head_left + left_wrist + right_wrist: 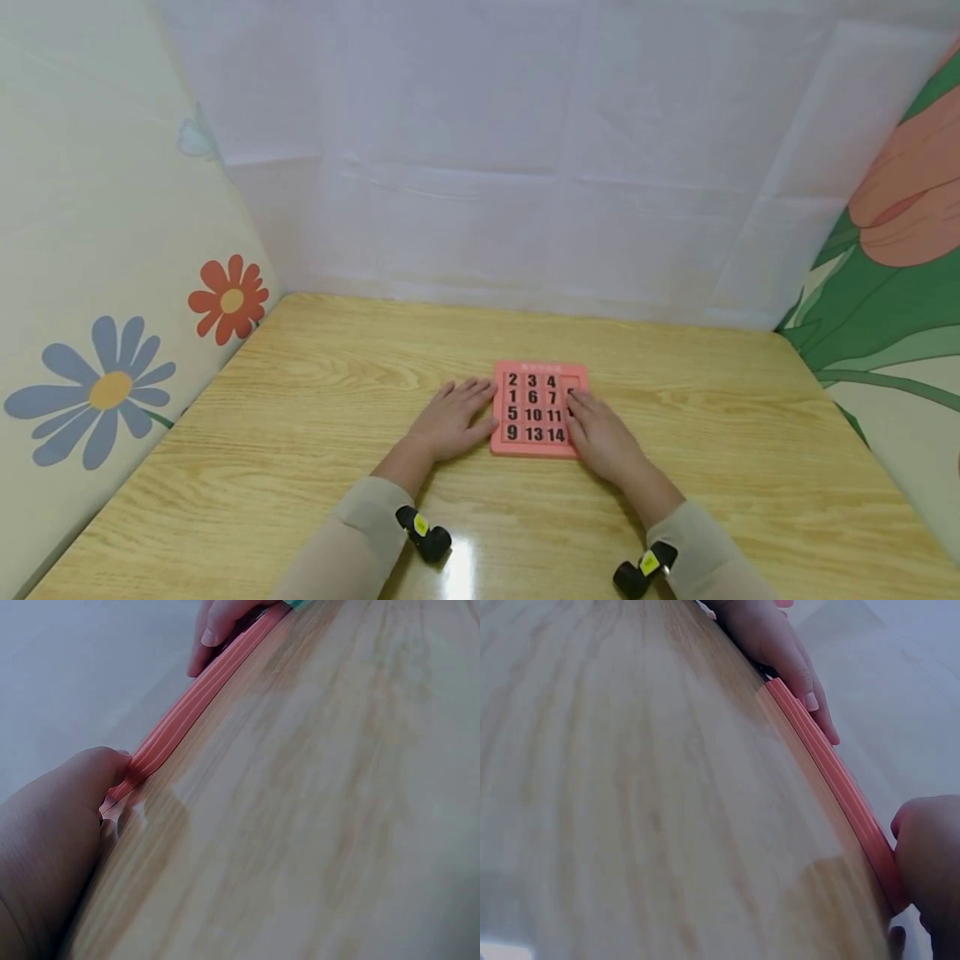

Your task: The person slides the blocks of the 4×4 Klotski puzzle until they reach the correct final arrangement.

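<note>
A pink number sliding puzzle (pixel 534 448) lies flat on the table, its dark numerals facing up. The top row reads 2, 3, 4, with a gap at the top right corner. At its left edge rests my left hand (pixel 452 421), fingers fairly straight and thumb against the frame's side. My right hand (pixel 603 437) lies over the right edge, its fingertips touching the rightmost column and hiding most of those tiles. The left wrist view shows my left thumb (pixel 97 776) at the puzzle's near corner. Seen from the right wrist, the pink frame (pixel 840 784) runs between both hands.
The wood-grain table (pixel 360 350) stretches out around the puzzle. A white cloth (pixel 480 167) hangs behind it, with flower-patterned panels (pixel 97 250) at the left and right sides. Black wrist cameras (pixel 426 535) sit on both sleeves.
</note>
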The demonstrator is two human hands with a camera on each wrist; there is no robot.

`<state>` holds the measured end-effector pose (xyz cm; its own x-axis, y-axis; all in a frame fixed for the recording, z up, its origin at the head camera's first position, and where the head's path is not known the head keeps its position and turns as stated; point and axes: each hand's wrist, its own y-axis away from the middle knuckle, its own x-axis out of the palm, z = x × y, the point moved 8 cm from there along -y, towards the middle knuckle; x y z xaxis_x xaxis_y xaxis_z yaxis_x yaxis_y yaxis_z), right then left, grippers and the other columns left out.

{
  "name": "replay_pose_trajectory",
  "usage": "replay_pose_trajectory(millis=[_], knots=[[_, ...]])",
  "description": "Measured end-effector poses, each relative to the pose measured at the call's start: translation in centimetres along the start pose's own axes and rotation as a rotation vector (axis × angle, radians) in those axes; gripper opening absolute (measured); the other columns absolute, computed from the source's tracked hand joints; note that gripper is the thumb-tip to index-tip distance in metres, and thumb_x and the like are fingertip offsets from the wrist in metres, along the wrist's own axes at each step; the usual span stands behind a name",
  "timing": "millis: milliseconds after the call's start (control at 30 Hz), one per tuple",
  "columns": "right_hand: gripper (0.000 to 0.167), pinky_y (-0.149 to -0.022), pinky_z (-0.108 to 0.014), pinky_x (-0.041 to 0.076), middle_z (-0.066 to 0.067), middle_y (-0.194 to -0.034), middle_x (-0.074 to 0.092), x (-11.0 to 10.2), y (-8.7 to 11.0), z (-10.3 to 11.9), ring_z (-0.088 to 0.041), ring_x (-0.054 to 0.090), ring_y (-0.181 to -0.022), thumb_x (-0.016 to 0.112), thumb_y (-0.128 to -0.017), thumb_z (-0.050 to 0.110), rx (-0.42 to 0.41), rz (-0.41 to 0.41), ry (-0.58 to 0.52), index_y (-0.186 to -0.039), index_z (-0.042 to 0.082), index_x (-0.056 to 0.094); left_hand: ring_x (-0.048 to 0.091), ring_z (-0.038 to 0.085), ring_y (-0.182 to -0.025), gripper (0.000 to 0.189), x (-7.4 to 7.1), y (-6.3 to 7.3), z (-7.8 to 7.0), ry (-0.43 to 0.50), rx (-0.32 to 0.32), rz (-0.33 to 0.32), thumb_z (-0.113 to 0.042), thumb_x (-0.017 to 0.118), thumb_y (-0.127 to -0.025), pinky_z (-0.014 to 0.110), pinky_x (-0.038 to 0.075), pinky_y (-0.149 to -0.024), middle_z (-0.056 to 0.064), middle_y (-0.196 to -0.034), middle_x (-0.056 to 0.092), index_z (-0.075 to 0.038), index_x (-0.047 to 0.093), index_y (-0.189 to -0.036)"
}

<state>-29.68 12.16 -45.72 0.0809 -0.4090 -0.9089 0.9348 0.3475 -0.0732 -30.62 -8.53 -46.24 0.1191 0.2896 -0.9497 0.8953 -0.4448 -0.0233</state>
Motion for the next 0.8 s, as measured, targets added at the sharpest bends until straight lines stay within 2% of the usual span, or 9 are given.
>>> replay_pose_trajectory(millis=[200, 500, 800], knots=[[0.049, -0.122, -0.05, 0.024, -0.019, -0.155, 0.039, 0.08, 0.38, 0.15, -0.036, 0.035, -0.145, 0.041, -0.104, 0.026, -0.015, -0.009, 0.01, -0.145, -0.002, 0.044, 0.022, 0.027, -0.151, 0.067, 0.04, 0.03, 0.06, 0.004, -0.005, 0.002, -0.052, 0.041, -0.1, 0.049, 0.011, -0.126, 0.004, -0.161, 0.03, -0.015, 0.031, -0.155], [0.05, -0.123, -0.049, 0.024, -0.016, -0.156, 0.038, 0.18, 0.58, 0.14, -0.034, 0.034, -0.146, 0.04, -0.105, 0.028, 0.005, 0.005, -0.008, -0.146, 0.0, 0.043, 0.023, 0.028, -0.151, 0.067, 0.05, 0.01, 0.08, -0.002, 0.001, -0.01, -0.052, 0.041, -0.1, 0.05, 0.012, -0.126, 0.005, -0.161, 0.031, -0.015, 0.032, -0.154], [0.05, -0.123, -0.048, 0.023, -0.015, -0.155, 0.039, -0.02, 0.42, 0.52, -0.032, 0.034, -0.146, 0.041, -0.104, 0.027, 0.009, -0.021, -0.014, -0.146, 0.001, 0.044, 0.022, 0.027, -0.152, 0.067, 0.13, -0.08, 0.06, -0.003, 0.0, -0.003, -0.052, 0.041, -0.1, 0.049, 0.011, -0.126, 0.004, -0.161, 0.03, -0.015, 0.031, -0.155]])
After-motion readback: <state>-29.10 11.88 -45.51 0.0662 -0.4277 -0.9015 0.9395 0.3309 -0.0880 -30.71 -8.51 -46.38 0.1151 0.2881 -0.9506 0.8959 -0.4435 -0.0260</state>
